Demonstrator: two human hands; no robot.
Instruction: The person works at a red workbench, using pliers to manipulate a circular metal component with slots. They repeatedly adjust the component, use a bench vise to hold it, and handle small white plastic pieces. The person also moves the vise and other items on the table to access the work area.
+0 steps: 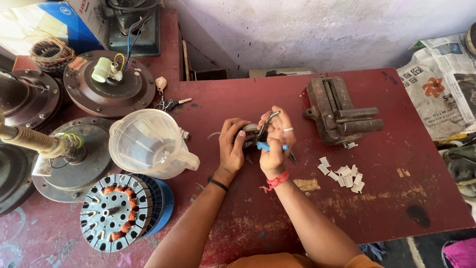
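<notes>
My left hand (232, 148) grips a small round grey metal part (249, 133) just above the red table (377, 198). A black band circles that wrist. My right hand (275, 141) is shut on blue-handled pliers (271, 147), whose metal arm (267, 122) rises between the fingers toward the part. A ring sits on one finger and a red thread on the wrist. The pliers' jaws are hidden behind my hands.
A rusty bench vise (339, 116) stands to the right, with several small white paper slips (343, 175) in front of it. To the left are a clear plastic jug (148, 144), a wound stator (123, 211), fan motor housings (110, 82) and keys (168, 103). Newspapers (441, 84) lie at far right.
</notes>
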